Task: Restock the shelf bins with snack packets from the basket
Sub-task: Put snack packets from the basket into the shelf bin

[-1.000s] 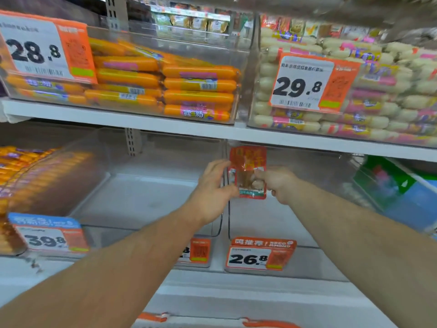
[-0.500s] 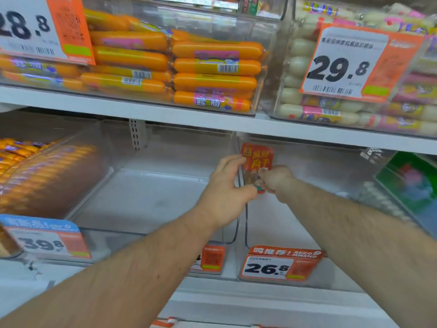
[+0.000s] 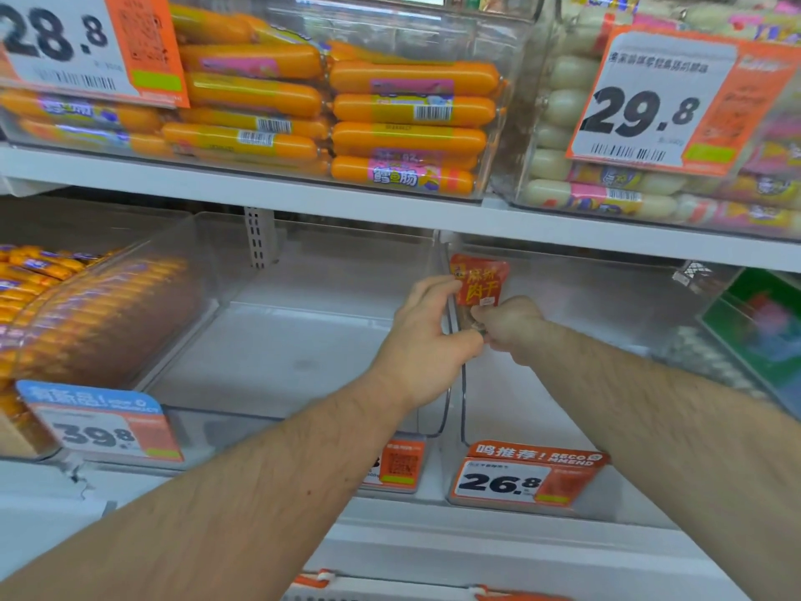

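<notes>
A small red snack packet (image 3: pixel 479 283) with yellow characters stands upright inside the clear bin (image 3: pixel 563 383) that carries the 26.8 price tag, close to its left wall. My left hand (image 3: pixel 427 344) reaches in from the left, its fingers curled round the packet's left edge. My right hand (image 3: pixel 509 327) pinches the packet's lower right corner. Both forearms stretch up from the bottom of the view. The basket is out of sight.
Left of that bin sits another clear bin (image 3: pixel 277 353) with a bare floor. Further left a bin holds orange sausage sticks (image 3: pixel 52 297). The shelf above carries orange sausages (image 3: pixel 407 110) and pale sausages (image 3: pixel 607 197). A green box (image 3: pixel 763 323) lies at right.
The view has drawn closer to the shelf. The packet went deeper into the 26.8 bin and my hands now cover its lower half.
</notes>
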Tool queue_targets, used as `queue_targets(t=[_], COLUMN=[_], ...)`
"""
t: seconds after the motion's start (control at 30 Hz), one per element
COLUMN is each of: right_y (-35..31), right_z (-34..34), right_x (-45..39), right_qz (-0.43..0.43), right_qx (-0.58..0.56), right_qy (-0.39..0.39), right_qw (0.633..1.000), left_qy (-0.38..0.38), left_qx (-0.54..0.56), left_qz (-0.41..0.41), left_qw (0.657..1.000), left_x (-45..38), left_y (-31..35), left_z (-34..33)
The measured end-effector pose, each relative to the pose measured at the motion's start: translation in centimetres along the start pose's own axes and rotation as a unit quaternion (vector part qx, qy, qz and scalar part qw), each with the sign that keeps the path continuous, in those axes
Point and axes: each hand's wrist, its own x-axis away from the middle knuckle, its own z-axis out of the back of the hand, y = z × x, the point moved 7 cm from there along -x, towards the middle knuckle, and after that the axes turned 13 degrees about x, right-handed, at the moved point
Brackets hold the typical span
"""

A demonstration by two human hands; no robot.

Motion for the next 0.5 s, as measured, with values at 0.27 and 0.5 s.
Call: queue_targets(t=[0.27,0.5], right_y=[-0.1,-0.3], right_z=[-0.1,-0.1], right_x=[0.4,1.6], right_qz=[0.024,0.021], right_qx=[0.002,0.016], right_qy=[-0.048,-0.088], right_qw=[0.999,0.996], left_qy=[0.000,-0.004], left_qx=[0.006,0.012], left_qz=[0.005,-0.001], left_qw=[1.000,1.000], left_x=[0.0,-0.3], left_y=[0.0,-0.2], left_z=[-0.1,0.0])
